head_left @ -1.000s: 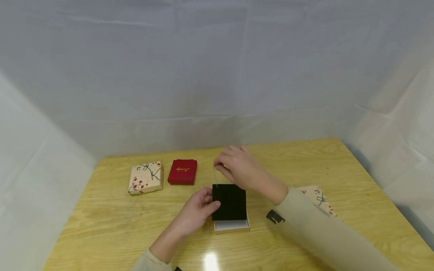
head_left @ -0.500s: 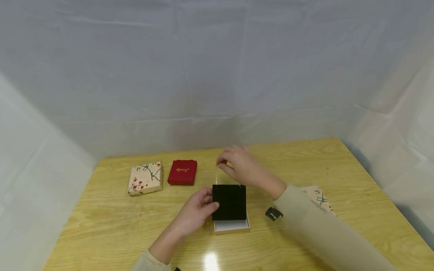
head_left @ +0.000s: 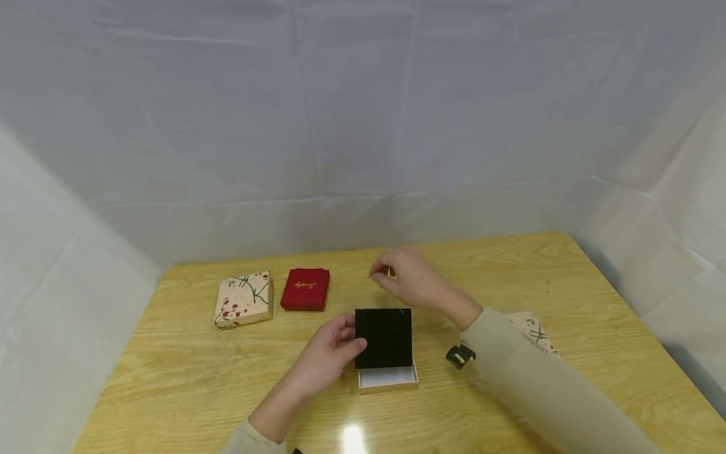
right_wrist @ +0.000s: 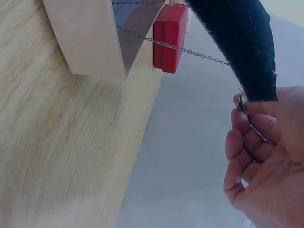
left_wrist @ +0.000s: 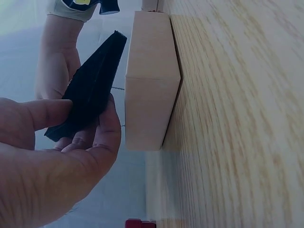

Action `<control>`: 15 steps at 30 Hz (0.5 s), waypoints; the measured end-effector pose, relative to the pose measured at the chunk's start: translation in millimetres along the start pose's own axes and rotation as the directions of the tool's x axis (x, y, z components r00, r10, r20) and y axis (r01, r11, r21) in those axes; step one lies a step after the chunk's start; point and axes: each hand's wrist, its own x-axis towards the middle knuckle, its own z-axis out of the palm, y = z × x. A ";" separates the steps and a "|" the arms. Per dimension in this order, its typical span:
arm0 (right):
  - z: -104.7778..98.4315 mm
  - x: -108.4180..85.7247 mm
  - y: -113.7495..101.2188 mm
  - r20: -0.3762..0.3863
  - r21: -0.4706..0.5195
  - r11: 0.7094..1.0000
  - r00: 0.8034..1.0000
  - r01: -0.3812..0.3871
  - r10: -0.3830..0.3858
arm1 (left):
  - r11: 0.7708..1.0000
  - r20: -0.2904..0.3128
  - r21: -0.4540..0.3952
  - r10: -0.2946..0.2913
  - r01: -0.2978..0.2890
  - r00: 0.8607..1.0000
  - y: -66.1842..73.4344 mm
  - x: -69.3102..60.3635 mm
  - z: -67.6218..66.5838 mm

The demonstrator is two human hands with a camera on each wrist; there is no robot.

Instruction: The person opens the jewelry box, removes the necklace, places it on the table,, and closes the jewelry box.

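My left hand grips the left edge of a black square pad, thumb on its face and fingers behind. The pad is held raised over a small open box with a pale inside. In the right wrist view a thin chain runs from the box to the pad. My right hand, just beyond the pad's top edge, pinches a small metal end of chain between thumb and forefinger. In the left wrist view the pad stands tilted beside the box wall.
A red box with gold lettering lies at the back left of the wooden table. Left of it is a cream box with a floral print. Another floral piece lies on the right, partly under the right sleeve.
My right hand has moved a little to the right, and the chain that hung from its fingers at the pad's left corner no longer shows there. The left hand and pad have hardly moved.
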 end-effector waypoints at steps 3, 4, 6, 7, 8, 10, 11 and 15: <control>-0.7 -0.5 2.9 0.013 0.034 0.999 1.000 -0.029 0.028 | 1.000 0.000 -0.001 0.003 -0.003 1.000 0.0 0.2 -0.1; -0.8 -0.7 3.7 0.017 0.043 0.998 0.999 -0.040 0.039 | 1.000 -0.001 0.001 0.004 -0.004 1.000 0.0 0.3 -0.1; -0.8 -1.4 5.3 0.023 0.061 0.996 0.998 -0.060 0.059 | 1.000 -0.002 0.002 0.005 -0.005 1.000 -0.1 0.6 -0.1; -0.8 -1.8 6.1 0.025 0.068 0.995 0.997 -0.068 0.066 | 1.000 -0.003 0.003 0.006 -0.006 1.000 -0.1 0.7 -0.1; -0.7 -2.2 6.8 0.028 0.073 0.994 0.997 -0.075 0.073 | 1.000 -0.004 0.004 0.006 -0.006 1.000 -0.1 0.9 0.0; -0.9 -3.6 8.0 0.032 0.084 0.993 0.996 -0.088 0.085 | 1.000 -0.006 0.003 0.004 -0.004 1.000 0.0 1.4 0.0; -0.9 -4.3 8.8 0.035 0.091 0.991 0.995 -0.097 0.094 | 1.000 -0.007 0.002 0.003 -0.003 1.000 0.1 1.5 0.1; -0.7 -7.2 13.6 0.048 0.115 0.984 0.991 -0.133 0.128 | 1.000 -0.016 0.005 -0.004 0.004 1.000 0.8 1.5 0.7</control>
